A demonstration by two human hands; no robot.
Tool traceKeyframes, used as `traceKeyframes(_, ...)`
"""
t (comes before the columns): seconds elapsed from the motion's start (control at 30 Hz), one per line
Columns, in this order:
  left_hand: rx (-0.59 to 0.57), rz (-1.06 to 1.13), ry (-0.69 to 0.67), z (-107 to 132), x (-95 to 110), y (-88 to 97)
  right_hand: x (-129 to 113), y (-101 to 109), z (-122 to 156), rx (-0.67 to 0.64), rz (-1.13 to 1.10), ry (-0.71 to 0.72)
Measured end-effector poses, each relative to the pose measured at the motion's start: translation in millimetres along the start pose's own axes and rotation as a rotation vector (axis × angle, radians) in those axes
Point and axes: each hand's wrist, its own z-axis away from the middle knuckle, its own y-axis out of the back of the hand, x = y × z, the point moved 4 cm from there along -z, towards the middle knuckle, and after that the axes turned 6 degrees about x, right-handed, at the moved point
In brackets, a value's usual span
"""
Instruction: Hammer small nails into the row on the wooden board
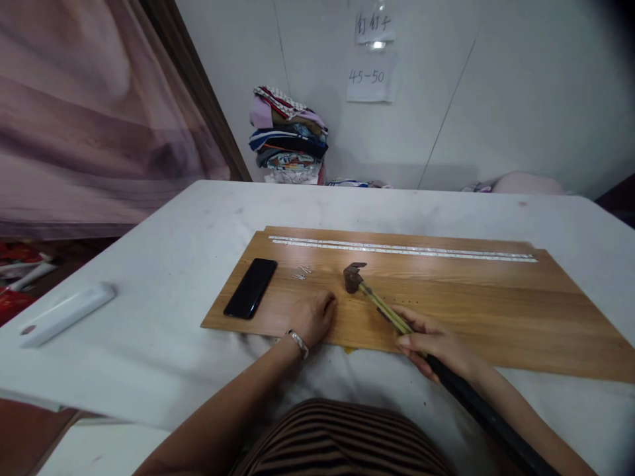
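My right hand [436, 344] grips a claw hammer [387, 311] partway along its shaft, below the yellow part. The rusty hammer head [353, 277] is over the wooden board [476, 297], to the right of my left hand [313, 316]. That left hand is at the board's near edge with its fingers curled in; whatever they may hold is hidden. Several small nails [302, 272] lie loose on the board beyond my left hand. A row of small dark dots [404, 302] runs along the board to the right of the hammer head.
A black phone [251, 289] lies on the board's left end. Two pale marked strips [401, 249] run along its far side. On the white table [163, 264] lies a white handle-like object [69, 314]. Folded clothes [289, 135] are stacked by the wall.
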Motion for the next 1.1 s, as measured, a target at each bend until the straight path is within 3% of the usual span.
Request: traceKeyframes(1.1,0.040,0.026,-0.007,-0.1,-3.2,-4.4,-3.4,3.5,4.2,-0.003,0.009,0.020)
